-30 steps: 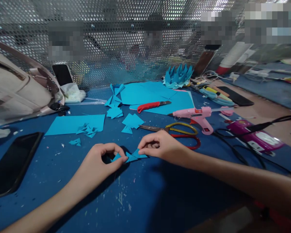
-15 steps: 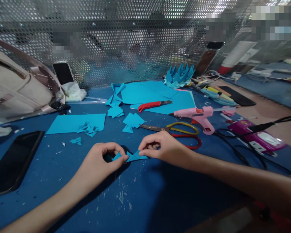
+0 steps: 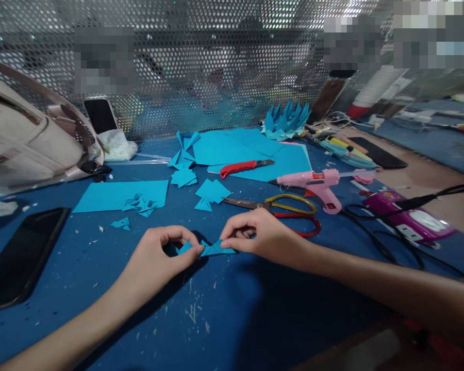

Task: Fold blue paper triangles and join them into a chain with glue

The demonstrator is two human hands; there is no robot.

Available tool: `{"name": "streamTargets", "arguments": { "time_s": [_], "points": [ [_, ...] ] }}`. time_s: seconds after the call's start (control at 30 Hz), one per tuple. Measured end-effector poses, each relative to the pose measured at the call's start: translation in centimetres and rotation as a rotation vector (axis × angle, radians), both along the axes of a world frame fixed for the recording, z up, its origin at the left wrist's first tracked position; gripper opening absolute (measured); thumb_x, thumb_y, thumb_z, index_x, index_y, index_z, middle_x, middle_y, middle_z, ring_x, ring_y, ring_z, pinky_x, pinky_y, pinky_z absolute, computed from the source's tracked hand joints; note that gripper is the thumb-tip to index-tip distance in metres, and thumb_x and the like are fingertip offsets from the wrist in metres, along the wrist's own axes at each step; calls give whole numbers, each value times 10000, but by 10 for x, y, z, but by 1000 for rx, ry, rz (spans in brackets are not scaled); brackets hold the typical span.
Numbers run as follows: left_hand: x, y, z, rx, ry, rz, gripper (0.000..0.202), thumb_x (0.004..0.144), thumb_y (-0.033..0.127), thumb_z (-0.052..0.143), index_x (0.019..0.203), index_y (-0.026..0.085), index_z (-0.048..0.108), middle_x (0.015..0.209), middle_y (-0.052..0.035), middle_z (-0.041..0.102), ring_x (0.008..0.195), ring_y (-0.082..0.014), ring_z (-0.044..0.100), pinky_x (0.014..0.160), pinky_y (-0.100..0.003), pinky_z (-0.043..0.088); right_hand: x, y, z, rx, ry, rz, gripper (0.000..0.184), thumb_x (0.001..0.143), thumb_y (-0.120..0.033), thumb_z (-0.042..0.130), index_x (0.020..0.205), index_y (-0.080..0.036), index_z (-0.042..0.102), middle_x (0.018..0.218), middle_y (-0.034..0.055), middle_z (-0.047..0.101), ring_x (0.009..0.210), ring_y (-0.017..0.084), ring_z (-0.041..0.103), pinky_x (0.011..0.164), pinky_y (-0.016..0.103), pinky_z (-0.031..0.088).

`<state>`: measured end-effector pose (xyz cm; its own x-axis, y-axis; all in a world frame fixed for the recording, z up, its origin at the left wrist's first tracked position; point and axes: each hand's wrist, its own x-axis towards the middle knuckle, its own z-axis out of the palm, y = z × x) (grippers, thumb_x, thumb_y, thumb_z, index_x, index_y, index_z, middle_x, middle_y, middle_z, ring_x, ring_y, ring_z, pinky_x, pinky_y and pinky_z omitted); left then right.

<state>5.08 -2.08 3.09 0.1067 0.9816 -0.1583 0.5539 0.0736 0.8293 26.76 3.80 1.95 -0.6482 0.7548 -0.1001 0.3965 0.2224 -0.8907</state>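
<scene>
A small folded blue paper piece (image 3: 212,249) lies on the dark blue table (image 3: 224,309) between my hands. My left hand (image 3: 160,257) pinches its left end between thumb and forefinger. My right hand (image 3: 259,234) presses its right end with closed fingertips. Both hands rest low on the table surface. Scissors (image 3: 286,208) with yellow and red handles lie just behind my right hand.
Loose folded blue pieces (image 3: 211,193) and blue sheets (image 3: 119,196) lie behind. A red cutter (image 3: 242,167), pink glue gun (image 3: 313,183), a blue paper flower (image 3: 286,121), a black phone (image 3: 21,255) at left, a bag (image 3: 27,139), cables and a purple power strip (image 3: 410,219) at right. Perforated metal wall behind.
</scene>
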Motion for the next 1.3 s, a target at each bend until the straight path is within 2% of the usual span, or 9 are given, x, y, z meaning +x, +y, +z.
{"name": "streamTargets", "arguments": {
  "time_s": [0.5,0.67,1.0,1.3],
  "points": [
    [0,1,-1,-3,-19,7,166,763,342,639,671,210,680,702,12,704,679,-174,613,625,-255,424,-3,0,4,-75,21,9,179,757,-313,705,758,-134,713,590,-27,520,541,81,381,488,210,293],
    [-1,-1,-3,-4,-36,7,140,763,317,647,676,217,692,716,11,720,690,-175,634,646,-260,440,-4,-1,3,-35,-5,19,178,757,-309,687,770,-134,717,568,-33,486,529,82,354,473,214,271],
    [-1,-2,-4,11,-7,14,146,744,319,647,647,222,693,687,7,717,694,-187,611,648,-283,413,-2,-2,1,118,-37,89,149,803,-294,681,817,-156,734,573,-36,525,529,83,415,492,211,313],
    [-1,-3,-4,28,-45,1,112,749,264,648,655,214,683,698,12,727,698,-181,640,662,-272,444,-4,-4,4,140,-57,113,103,800,-252,683,783,-153,706,556,-50,494,520,78,409,483,196,305]
  ]
}}
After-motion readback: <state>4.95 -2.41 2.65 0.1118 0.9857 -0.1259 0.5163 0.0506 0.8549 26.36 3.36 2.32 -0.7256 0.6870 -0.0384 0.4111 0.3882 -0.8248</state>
